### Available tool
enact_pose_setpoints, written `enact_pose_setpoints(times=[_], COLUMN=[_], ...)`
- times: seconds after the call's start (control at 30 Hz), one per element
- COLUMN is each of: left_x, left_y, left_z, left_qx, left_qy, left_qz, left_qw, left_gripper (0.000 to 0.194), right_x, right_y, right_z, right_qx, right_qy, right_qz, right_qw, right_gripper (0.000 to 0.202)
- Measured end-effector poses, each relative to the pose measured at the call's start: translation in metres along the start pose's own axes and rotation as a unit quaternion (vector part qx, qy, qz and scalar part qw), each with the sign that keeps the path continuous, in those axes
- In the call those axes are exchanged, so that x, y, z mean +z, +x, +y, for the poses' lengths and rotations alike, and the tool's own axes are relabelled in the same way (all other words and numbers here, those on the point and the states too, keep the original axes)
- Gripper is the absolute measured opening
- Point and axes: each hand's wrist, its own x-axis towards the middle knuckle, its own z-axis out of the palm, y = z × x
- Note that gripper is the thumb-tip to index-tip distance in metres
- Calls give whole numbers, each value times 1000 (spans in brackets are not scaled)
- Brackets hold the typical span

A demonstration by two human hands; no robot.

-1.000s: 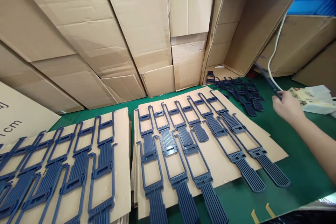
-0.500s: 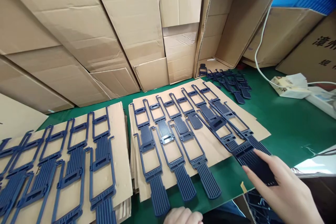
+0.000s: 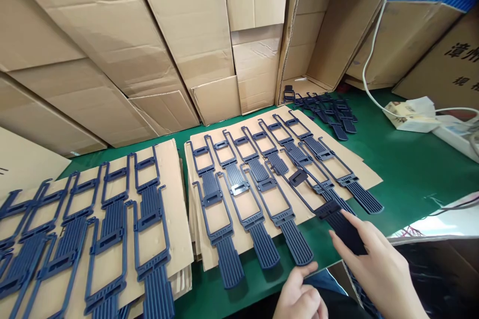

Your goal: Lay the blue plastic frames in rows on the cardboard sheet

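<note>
Rows of dark blue plastic frames with ribbed tails lie on a right cardboard stack [image 3: 299,229] and a left cardboard stack [image 3: 175,199]. At the lower right my right hand [image 3: 377,264] pinches the ribbed tail of one blue frame [image 3: 342,224], whose open part lies over the right stack beside its neighbours. Near the front edge, my left hand [image 3: 301,296] has its index finger stretched out, the tip by the end of a ribbed tail [image 3: 295,241], and its other fingers curled. Nothing shows in the left hand.
Behind stand cardboard panels [image 3: 194,25] and an upright open box [image 3: 322,25]. A pile of blue frames [image 3: 329,112] lies at the back right of the green table [image 3: 396,159]. A white cable [image 3: 368,70] hangs near small white boxes [image 3: 409,114].
My right hand has moved left with the frame, uncovering the tail of the rightmost frame. My left hand has moved right and up and stretched out its index finger.
</note>
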Motion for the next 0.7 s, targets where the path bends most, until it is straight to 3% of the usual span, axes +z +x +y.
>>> enact_pose_setpoints(times=[0.23,0.33,0.6,0.7], left_x=[16,19,17,15], left_y=[7,11,18,16], left_z=[25,31,37,36], left_qx=[-55,-63,-86,-73], left_qy=[-161,-169,-187,-190], left_qz=[4,26,75,84], left_qw=[985,983,976,975], left_gripper=[65,64,86,80], right_x=[4,5,5,7], right_y=[4,4,1,-2], right_z=[-5,-5,-9,-8], right_qx=[-19,-42,-46,-32], right_qy=[-19,-25,-23,-21], right_qz=[32,41,28,18], right_qw=[999,998,998,999], right_gripper=[35,35,36,39])
